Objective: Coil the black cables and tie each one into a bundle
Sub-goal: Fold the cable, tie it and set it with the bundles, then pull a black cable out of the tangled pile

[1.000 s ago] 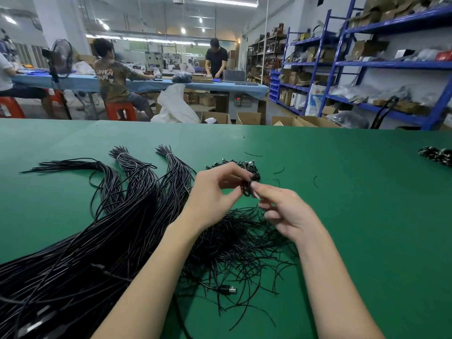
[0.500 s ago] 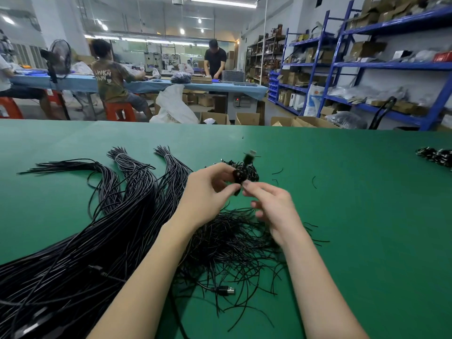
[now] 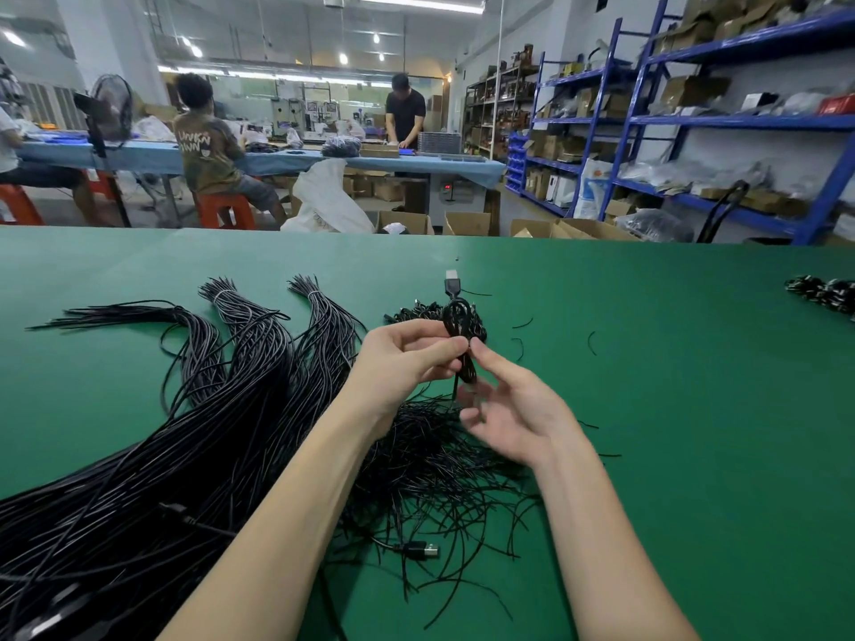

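A coiled cable is held above the green table, wound into a tight black loop pinched narrow at the waist, with a USB plug standing up from its top and a short tail hanging below.

Nearest the camera, a thick mass of long black cables fans from the lower left corner toward the middle of the table. Beside it, under the forearms, lies a tangle of thin black ties, with a loose plug at its near edge. Farther out, the long cables end in three sheaves, two of them bound near the tips with pale bands. A small heap of finished bundles sits just behind the hands, partly hidden by the coil. A few stray ties lie to the right, and another heap rests at the far right edge. Beyond the table, people work at a blue bench, and blue shelves line the right wall.

The left hand grips the coil at its waist, fingers curled round it. The right hand meets it from the right, its forefinger and thumb pinching at the same waist; its other fingers are blurred and hang loosely spread below.
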The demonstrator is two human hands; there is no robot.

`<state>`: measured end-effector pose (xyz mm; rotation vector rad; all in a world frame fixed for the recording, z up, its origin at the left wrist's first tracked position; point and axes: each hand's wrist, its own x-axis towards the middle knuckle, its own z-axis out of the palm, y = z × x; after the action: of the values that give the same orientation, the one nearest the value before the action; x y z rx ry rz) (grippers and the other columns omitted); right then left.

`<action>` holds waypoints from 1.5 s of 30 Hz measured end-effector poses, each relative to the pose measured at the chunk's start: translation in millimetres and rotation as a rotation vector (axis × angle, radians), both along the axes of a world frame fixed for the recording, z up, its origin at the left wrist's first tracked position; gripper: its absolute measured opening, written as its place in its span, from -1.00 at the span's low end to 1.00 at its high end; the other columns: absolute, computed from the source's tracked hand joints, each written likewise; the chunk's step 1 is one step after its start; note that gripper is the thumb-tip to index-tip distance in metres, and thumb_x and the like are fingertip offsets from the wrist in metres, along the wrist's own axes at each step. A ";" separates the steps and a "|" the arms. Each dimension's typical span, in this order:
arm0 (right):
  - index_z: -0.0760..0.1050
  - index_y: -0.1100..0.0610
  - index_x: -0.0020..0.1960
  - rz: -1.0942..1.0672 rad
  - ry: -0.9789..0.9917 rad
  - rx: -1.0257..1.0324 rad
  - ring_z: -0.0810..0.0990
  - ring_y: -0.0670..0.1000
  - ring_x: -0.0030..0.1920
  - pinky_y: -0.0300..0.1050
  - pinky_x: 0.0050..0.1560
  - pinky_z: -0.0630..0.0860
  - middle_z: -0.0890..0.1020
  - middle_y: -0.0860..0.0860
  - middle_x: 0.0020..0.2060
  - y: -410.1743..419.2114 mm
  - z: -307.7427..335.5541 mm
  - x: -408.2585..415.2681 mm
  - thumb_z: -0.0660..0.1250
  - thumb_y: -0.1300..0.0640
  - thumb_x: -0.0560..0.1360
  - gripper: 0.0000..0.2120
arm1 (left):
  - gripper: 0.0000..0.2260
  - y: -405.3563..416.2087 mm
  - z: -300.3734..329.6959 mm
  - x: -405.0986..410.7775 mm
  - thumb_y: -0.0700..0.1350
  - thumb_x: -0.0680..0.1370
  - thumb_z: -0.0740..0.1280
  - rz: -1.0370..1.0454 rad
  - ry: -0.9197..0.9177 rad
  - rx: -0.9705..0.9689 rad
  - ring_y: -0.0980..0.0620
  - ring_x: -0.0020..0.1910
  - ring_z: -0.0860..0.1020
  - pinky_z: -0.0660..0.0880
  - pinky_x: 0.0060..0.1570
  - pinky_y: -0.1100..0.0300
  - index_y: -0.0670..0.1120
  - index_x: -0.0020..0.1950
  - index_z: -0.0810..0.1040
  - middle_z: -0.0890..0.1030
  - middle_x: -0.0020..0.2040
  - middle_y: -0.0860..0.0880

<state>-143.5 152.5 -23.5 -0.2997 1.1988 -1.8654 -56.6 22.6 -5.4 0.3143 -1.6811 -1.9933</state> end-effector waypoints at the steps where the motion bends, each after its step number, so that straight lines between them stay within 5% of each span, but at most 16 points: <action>1: 0.74 0.01 -0.15 0.066 -0.091 -0.051 0.50 -0.04 -0.22 -0.20 -0.29 0.31 0.63 -0.01 -0.20 -1.1 -2.2 2.0 0.57 -0.03 0.34 -0.85 | -0.70 0.9 0.0 -1.4 -0.25 0.39 0.55 -0.008 0.005 0.011 0.09 -0.33 0.64 0.58 -0.23 0.30 -0.26 0.07 0.59 0.70 -0.26 -0.06; 5: 0.71 0.00 -0.14 0.180 -0.325 -0.204 0.55 -0.06 -0.20 -0.20 -0.24 0.28 0.60 -0.02 -0.22 -11.0 -11.2 9.1 0.51 -0.01 0.43 -0.91 | -0.74 -0.5 -3.8 -1.2 -0.28 0.42 0.54 0.017 0.000 0.051 0.10 -0.35 0.63 0.58 -0.26 0.30 -0.25 0.05 0.58 0.68 -0.30 -0.04; 9: 0.72 0.03 -0.12 0.096 -0.274 -0.123 0.58 -0.06 -0.24 -0.20 -0.27 0.39 0.63 -0.03 -0.22 -20.4 -14.1 12.6 0.51 -0.02 0.45 -0.88 | -0.77 -6.8 -10.5 0.2 -0.30 0.44 0.53 0.075 -0.031 0.072 0.09 -0.35 0.63 0.59 -0.25 0.31 -0.28 0.05 0.59 0.67 -0.32 -0.04; 12: 0.65 0.00 0.08 -0.116 0.084 0.100 0.63 -0.04 -0.17 -0.21 -0.24 0.53 0.70 -0.03 -0.08 -24.6 -21.1 12.5 0.46 -0.01 0.56 -0.86 | -0.75 -12.2 -19.1 -0.2 -0.29 0.46 0.53 0.150 -0.100 0.011 0.09 -0.34 0.63 0.59 -0.26 0.30 -0.26 0.09 0.59 0.70 -0.27 -0.08; 15: 0.63 -0.04 0.05 -0.245 0.610 0.244 0.69 -0.04 -0.19 -0.19 -0.18 0.64 0.75 -0.06 -0.11 -25.6 -20.9 11.6 0.50 0.06 0.53 -0.88 | -0.77 -19.0 -26.6 0.1 -0.25 0.48 0.53 0.234 -0.105 -0.016 0.11 -0.36 0.62 0.56 -0.30 0.31 -0.18 0.09 0.59 0.72 -0.25 -0.06; 18: 0.60 -0.06 0.04 -0.265 0.781 0.283 0.74 0.02 -0.24 -0.01 -0.11 0.70 0.75 -0.07 -0.12 -28.9 -17.7 11.7 0.57 0.03 0.45 -0.78 | -0.79 -20.7 -30.7 -0.1 -0.20 0.49 0.52 0.235 -0.062 -0.034 0.12 -0.29 0.65 0.59 -0.23 0.29 -0.14 0.09 0.61 0.74 -0.21 -0.04; 22: 0.60 0.01 0.03 -0.337 0.667 0.227 0.71 -0.05 -0.33 -0.02 -0.16 0.71 0.74 0.00 -0.12 -30.2 -24.5 9.1 0.54 0.17 0.49 -0.81 | -0.86 -23.5 -35.9 -2.5 -0.19 0.56 0.45 0.216 -0.034 -0.074 0.12 -0.24 0.66 0.59 -0.18 0.28 -0.12 0.11 0.66 0.74 -0.16 -0.01; 26: 0.61 0.16 0.08 -0.406 0.472 0.129 0.69 -0.08 -0.31 -0.27 -0.31 0.60 0.74 0.11 -0.13 -22.8 -27.5 -0.1 0.51 0.29 0.50 -0.82 | -0.92 -33.2 -50.3 0.9 -0.08 0.56 0.41 0.486 -0.232 -0.623 0.29 -0.22 0.61 0.46 -0.14 0.45 0.05 -0.05 0.71 0.70 -0.19 0.17; 28: 0.60 0.18 0.09 -0.428 0.453 0.151 0.70 -0.07 -0.30 -0.28 -0.30 0.61 0.74 0.13 -0.13 -21.6 -27.8 -4.9 0.51 0.29 0.50 -0.81 | -0.91 -35.1 -58.9 5.2 -0.07 0.57 0.39 0.485 -0.327 -0.761 0.26 -0.16 0.61 0.52 -0.04 0.31 0.07 -0.03 0.69 0.68 -0.14 0.18; 32: 0.59 0.16 0.07 -0.488 0.462 0.175 0.71 -0.08 -0.33 -0.28 -0.29 0.61 0.72 0.14 -0.10 -30.3 -27.2 -17.8 0.50 0.30 0.51 -0.82 | -0.88 -32.1 -71.4 4.9 0.01 0.58 0.34 0.403 -0.442 -0.841 0.15 -0.11 0.63 0.58 0.05 0.13 0.08 0.02 0.67 0.67 -0.10 0.19; 41: 0.58 0.16 0.11 -0.616 0.585 0.302 0.68 -0.08 -0.39 -0.19 -0.23 0.67 0.67 0.07 -0.03 -96.9 4.0 -82.9 0.48 0.30 0.51 -0.79 | -0.83 -35.9 -76.7 0.7 0.06 0.60 0.30 0.405 -0.486 -0.853 0.10 -0.11 0.61 0.54 -0.01 0.17 0.07 0.03 0.67 0.64 -0.14 0.19; 45: 0.57 0.10 0.25 -0.535 0.699 0.621 0.68 0.08 0.00 -0.10 0.07 0.64 0.58 0.10 0.24 -107.8 -10.7 -97.4 0.40 0.35 0.51 -0.65 | -0.82 -36.7 -76.8 1.0 0.06 0.61 0.30 0.395 -0.483 -0.862 0.11 -0.09 0.61 0.55 0.00 0.18 0.06 0.05 0.67 0.65 -0.12 0.17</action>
<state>-240.9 44.8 -34.1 -0.3062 2.4577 -1.7337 -55.6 -14.2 -82.2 0.7591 -2.3583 -0.8213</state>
